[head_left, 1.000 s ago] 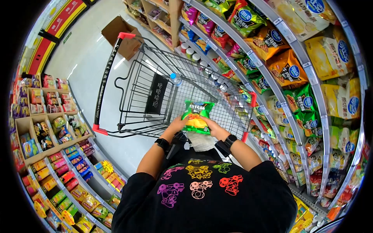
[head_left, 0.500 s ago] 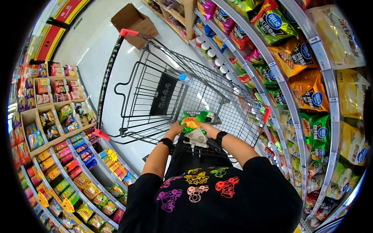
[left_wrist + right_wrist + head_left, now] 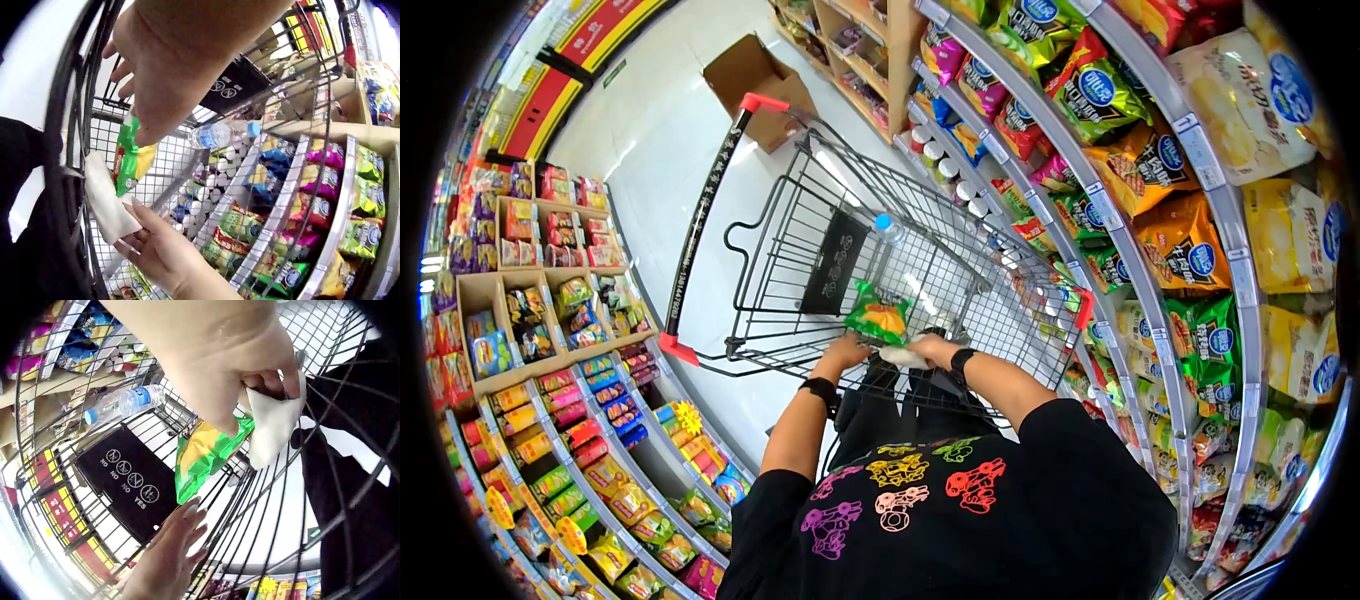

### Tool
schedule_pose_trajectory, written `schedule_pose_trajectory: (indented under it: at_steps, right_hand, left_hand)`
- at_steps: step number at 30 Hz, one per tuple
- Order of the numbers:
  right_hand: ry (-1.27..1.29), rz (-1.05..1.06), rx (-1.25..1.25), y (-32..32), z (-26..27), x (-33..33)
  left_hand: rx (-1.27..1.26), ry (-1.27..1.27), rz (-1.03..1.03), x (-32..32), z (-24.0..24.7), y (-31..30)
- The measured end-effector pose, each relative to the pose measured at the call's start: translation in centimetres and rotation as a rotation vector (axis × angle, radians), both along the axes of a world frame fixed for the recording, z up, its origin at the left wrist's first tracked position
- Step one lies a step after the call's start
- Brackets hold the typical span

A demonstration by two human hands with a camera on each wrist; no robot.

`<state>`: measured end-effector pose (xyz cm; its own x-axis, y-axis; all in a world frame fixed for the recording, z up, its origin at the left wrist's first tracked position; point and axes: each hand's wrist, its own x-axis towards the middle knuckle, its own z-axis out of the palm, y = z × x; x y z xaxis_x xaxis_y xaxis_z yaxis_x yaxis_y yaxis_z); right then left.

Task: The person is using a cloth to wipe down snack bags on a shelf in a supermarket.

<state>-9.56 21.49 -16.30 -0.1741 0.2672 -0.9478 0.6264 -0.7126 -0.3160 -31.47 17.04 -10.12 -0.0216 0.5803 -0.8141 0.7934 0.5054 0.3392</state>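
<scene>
Shop aisle, person at a wire cart (image 3: pixel 990 322). Left hand (image 3: pixel 846 352): fingers straight, spread, gripping nothing; tips right by one end of the green snack bag (image 3: pixel 882 313), contact hard to tell. Right hand (image 3: pixel 240 372): fingers curled, pinching a white, soft-looking bundle (image 3: pixel 275 422). Bag lies inside the cart, just beyond both sets of fingers, patterned side up. Water bottle (image 3: pixel 888 230) farther ahead of the fingers, also in the cart. Step in hand, as I judge it: settling the bag in the cart. Next move likely calls for drawing the left fingers clear without dragging the bag, the right keeping its pinch on the bundle.
</scene>
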Motion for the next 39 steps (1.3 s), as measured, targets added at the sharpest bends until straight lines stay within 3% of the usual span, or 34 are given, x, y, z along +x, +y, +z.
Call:
schedule_pose_trajectory:
  at_steps: [2, 4, 6, 9, 10, 12, 14, 18, 22, 23, 24, 26, 29, 31, 32, 33, 34, 36, 38, 39]
  right_hand:
    - [-0.018, 0.127, -0.058, 0.1, 1.3, 1.7]
    - [-0.002, 0.072, 0.013, -0.8, 2.7, 3.2]
    - [-0.055, 0.046, 0.088, -1.8, 2.9, 4.3]
    - [-0.006, 0.196, 0.354, -2.9, 3.5, 5.6]
    - [-0.069, 0.156, 0.493, -3.8, 4.0, 5.8]
    - [-0.093, 0.026, 0.654, -5.1, 5.1, 5.7]
    - [-0.083, -0.077, 0.583, -5.9, 7.7, 5.7]
    - [-0.102, -0.517, 0.61, -7.3, 12.3, 6.4]
    - [-0.04, -0.989, 0.704, -7.2, 14.8, 9.5]
    - [-0.091, -1.058, 0.721, -7.1, 16.8, 10.5]
    - [-0.079, -1.125, 0.766, -6.8, 16.8, 11.6]
    - [-0.064, -1.248, 0.855, -6.5, 16.2, 14.4]
    - [-0.014, -1.232, 1.012, -6.3, 17.2, 20.0]
    - [-0.041, -1.216, 1.089, -6.4, 18.5, 24.4]
    - [-0.043, -1.233, 1.114, -6.6, 19.0, 27.2]
    - [-0.038, -1.239, 1.136, -6.7, 19.4, 30.0]
    - [-0.024, -1.241, 1.15, -7.0, 19.7, 32.2]
    - [0.012, -1.286, 1.155, -7.1, 21.1, 37.3]
    - [0.166, -1.433, 0.995, -7.5, 21.7, 42.0]
    - [0.186, -1.428, 1.005, -7.7, 22.1, 43.9]
  left_hand:
    - [0.07, -0.048, -0.108, 0.5, 0.2, -0.7]
    - [0.115, -0.085, -0.162, 0.9, -1.1, -1.6]
    - [0.087, -0.171, -0.186, 1.1, 0.6, -1.8]
    - [0.197, -0.134, -0.368, 1.4, 3.3, -1.5]
    - [0.232, -0.143, -0.417, 1.5, 3.3, -1.6]
    - [0.258, -0.151, -0.485, 1.5, 3.0, -1.5]
    - [0.174, -0.107, -0.582, 2.0, 3.0, -1.1]
    - [0.218, -0.203, -0.65, 3.0, 1.5, -0.6]
    - [0.191, -0.282, -0.651, 6.6, 3.1, 0.3]
    - [0.248, -0.443, -0.647, 7.3, 3.5, 0.6]
    - [0.204, -0.356, -0.64, 7.9, 1.3, 1.1]
    - [0.25, -0.371, -0.632, 10.5, 1.8, 2.3]
    - [0.251, -0.311, -0.649, 16.9, 3.2, 5.1]
    - [0.163, -0.492, -0.507, 22.9, 8.4, 7.5]
    - [0.048, -0.719, -0.272, 26.2, 14.3, 7.9]
    - [-0.035, -1.124, -0.063, 28.8, 15.4, 8.8]
    - [-0.073, -1.35, 0.004, 31.7, 22.2, 8.5]
    - [-0.426, -1.819, 0.17, 35.8, 34.3, 7.1]
    - [-0.467, -2.181, -0.254, 38.9, 42.9, 5.0]
    - [-0.333, -2.101, -0.418, 39.4, 46.5, 3.8]
